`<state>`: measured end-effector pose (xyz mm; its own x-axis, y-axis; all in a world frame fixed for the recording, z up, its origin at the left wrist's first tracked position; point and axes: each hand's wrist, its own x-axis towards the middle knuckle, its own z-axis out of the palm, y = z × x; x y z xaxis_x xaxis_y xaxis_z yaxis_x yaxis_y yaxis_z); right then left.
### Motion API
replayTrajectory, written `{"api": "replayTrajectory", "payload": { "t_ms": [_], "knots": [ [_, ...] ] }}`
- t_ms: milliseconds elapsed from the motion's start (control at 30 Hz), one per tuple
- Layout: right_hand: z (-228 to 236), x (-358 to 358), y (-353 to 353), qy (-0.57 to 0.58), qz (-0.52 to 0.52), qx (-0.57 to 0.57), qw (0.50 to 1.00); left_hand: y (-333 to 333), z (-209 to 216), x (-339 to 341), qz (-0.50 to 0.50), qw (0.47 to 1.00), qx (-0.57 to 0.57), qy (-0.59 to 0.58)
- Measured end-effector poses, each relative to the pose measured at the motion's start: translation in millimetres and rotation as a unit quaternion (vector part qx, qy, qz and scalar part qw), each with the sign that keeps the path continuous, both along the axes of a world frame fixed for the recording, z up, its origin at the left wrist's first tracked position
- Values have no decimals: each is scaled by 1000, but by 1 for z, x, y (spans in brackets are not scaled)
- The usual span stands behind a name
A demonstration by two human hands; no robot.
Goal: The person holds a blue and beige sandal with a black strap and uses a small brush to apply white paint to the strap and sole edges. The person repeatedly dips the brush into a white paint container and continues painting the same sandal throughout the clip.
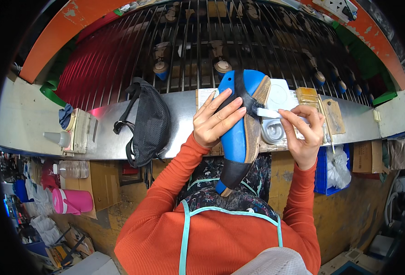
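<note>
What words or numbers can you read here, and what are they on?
None that I can read.
White paper near the left hand: any marks are too small to read.
Blue shoe form: no readable words.

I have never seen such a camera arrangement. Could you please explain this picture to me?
No robot is here: these are a person's bare hands. The picture comes from a wide fisheye camera on their head, looking down, so straight edges look bent. The left hand holds a blue foot-shaped form with black pieces; the right hand holds a white tool pointing at one of them. A black mesh bag lies on the metal bench, and a small round container stands near the right hand. Beyond run metal bars.
</note>
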<state>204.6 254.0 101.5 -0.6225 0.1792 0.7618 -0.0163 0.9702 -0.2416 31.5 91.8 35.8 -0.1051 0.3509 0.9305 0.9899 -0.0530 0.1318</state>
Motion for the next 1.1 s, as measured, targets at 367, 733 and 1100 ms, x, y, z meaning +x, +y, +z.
{"api": "replayTrajectory", "payload": {
  "t_ms": [367,733,1100],
  "knots": [
    [19,4,9,-43,66,-21,997,6,4,-3,-15,1000,20,-9],
    [18,1,-2,30,-25,36,999,4,7,0,-21,999,24,-4],
    [22,4,0,3,14,48,999,1,9,1,-22,1000,14,-1]
  ]
}}
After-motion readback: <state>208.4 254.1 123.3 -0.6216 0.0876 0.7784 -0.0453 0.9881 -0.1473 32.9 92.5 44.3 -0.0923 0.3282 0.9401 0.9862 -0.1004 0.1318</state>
